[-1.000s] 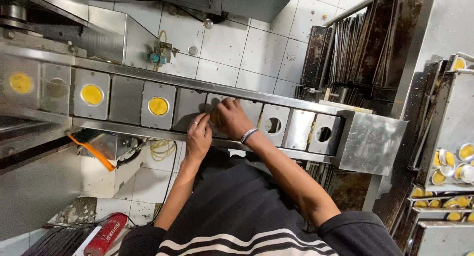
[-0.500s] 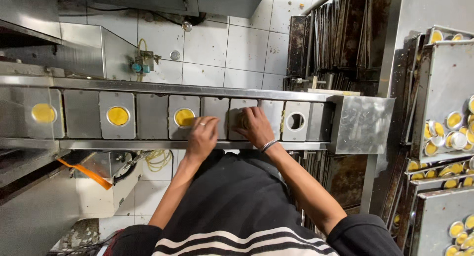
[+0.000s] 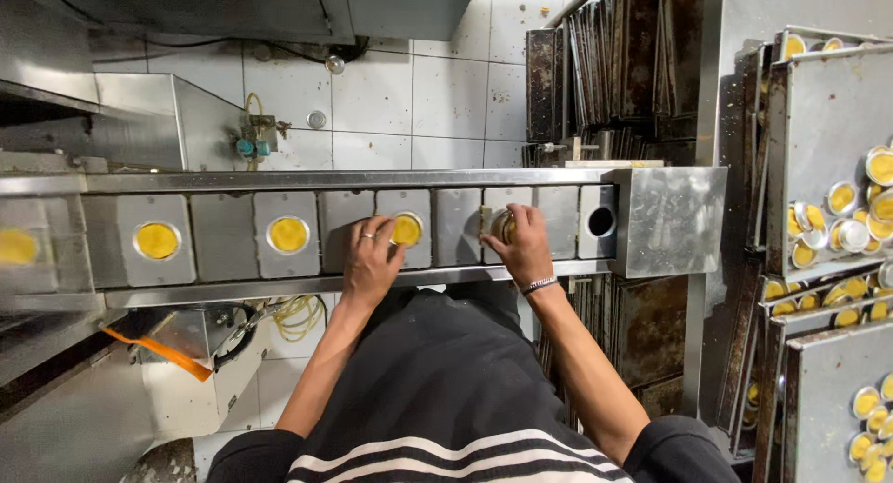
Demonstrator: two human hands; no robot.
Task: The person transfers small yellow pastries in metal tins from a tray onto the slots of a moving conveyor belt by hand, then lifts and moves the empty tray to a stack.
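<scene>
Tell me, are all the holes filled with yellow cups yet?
Not yet. Done: two filled cups sit in the line's holders. In hand: the left hand touches another cup, and the right hand sets one in. Left: one hole is empty.

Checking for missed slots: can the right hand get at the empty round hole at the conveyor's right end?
Probably yes. The right hand rests on the plate beside the empty hole, and nothing lies between them on the conveyor.
</scene>
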